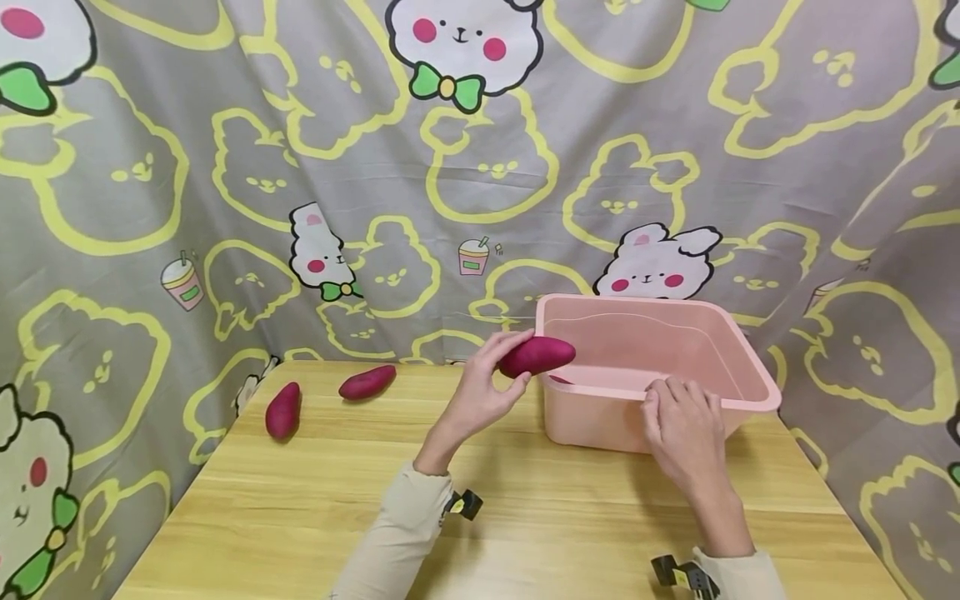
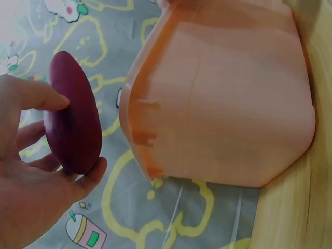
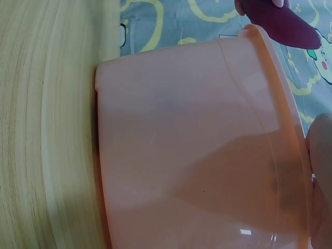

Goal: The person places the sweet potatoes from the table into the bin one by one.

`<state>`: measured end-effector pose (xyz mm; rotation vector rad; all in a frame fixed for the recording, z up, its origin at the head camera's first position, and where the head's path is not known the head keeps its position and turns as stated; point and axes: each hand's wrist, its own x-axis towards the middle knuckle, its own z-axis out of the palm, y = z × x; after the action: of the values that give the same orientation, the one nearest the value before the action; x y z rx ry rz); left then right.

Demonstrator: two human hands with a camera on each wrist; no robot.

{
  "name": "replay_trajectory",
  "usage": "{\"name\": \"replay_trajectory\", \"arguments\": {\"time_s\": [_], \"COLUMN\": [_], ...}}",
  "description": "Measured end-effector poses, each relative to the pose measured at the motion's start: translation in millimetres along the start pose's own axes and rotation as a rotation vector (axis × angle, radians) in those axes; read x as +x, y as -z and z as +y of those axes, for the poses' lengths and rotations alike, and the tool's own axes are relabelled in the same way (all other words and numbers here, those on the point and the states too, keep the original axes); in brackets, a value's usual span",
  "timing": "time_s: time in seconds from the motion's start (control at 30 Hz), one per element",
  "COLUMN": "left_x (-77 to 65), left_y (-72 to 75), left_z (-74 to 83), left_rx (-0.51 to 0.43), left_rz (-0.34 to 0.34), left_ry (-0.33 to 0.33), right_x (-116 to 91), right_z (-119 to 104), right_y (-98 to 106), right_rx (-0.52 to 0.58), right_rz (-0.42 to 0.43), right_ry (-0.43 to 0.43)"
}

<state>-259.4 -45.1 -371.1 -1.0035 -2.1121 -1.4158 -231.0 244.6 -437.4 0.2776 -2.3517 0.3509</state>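
Observation:
My left hand [image 1: 480,390] pinches a purple-red sweet potato [image 1: 538,357] between thumb and fingers. It is held up at the left end of a pink plastic bin [image 1: 600,418], its tip over the rim. In the left wrist view the same sweet potato [image 2: 73,114] is apart from the bin's wall [image 2: 233,98]. The fingers of my right hand [image 1: 686,429] curl over the bin's near rim and grip it. Just inside the near left rim shows a sliver of dark red [image 1: 559,380]; the rest of it is hidden by the wall.
Two more sweet potatoes lie on the wooden table [image 1: 315,500]: one [image 1: 283,411] near its left edge, the other [image 1: 367,382] further back. Behind and at both sides hangs a grey patterned curtain [image 1: 390,183], close to the table's back edge and the bin.

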Motion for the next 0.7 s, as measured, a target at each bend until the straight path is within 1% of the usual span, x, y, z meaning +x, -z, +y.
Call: {"name": "replay_trajectory", "arguments": {"time_s": [0.17,0.23,0.37,0.57,0.7], "left_x": [2.2,3.5,6.3,10.7,14.0], "left_y": [-13.3,-17.2,-24.2,-33.2,-38.0], "left_z": [-21.4,-23.9,-23.6,-20.3,-19.1], "left_rx": [0.029,0.021,-0.020,0.005,0.020], "left_rz": [-0.008,-0.016,-0.024,-0.013,-0.012], "left_ry": [-0.016,-0.014,-0.006,-0.007,-0.032], "right_x": [0,0,0,0,-1], "right_z": [-1,-1,0,0,0], "right_y": [1,1,1,-1,-1], "right_rx": [-0.002,-0.001,0.002,0.002,0.005], "right_rz": [0.007,0.012,0.019,0.028,0.032], "right_ry": [0.002,0.001,0.005,0.013,0.013]}}
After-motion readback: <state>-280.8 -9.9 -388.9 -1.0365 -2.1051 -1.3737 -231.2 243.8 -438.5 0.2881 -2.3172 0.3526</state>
